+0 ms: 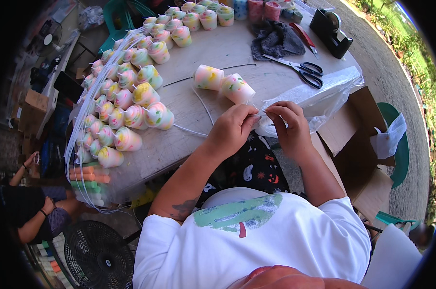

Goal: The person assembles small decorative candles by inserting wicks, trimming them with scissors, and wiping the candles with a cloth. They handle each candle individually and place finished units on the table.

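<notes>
Head view: both hands are meeting at the near edge of the table, fingertips almost touching. The left hand is pinching, thumb and forefinger closed on a thin white string or on the bag's edge; which one I cannot tell. The right hand is curling its fingers tight around the gathered mouth of a clear plastic bag, which is lying across the table's right edge and draping toward an open cardboard box. Just beyond the hands, two pastel swirled candles are lying on their sides, touching each other. Farther out, black-handled scissors are resting near the bag, with a dark cloth and a black tape dispenser behind them. Rows of similar candles are crowding the left side of the table, white strings looping around them. Below the table on the left, a black fan is standing beside another seated person.
</notes>
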### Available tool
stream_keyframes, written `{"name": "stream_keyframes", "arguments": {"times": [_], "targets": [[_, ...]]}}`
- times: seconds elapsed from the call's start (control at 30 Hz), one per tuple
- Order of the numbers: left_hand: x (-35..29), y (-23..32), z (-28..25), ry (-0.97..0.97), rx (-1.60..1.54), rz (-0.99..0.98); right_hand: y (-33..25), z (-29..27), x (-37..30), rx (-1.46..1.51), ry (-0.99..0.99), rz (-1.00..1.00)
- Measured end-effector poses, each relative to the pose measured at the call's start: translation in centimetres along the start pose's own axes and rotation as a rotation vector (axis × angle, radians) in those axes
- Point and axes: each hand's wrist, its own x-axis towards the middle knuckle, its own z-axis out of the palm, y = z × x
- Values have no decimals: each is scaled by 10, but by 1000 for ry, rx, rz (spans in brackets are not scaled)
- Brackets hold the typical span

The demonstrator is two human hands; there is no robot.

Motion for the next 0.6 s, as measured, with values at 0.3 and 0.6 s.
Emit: {"name": "stream_keyframes", "arguments": {"times": [0.3, 0.6], "targets": [[5, -16, -3, -9, -45, 132, 1, -7, 7, 220, -421, 399], [-2, -33, -1, 55, -342, -93, 6, 8, 24, 1025, -506, 612]]}}
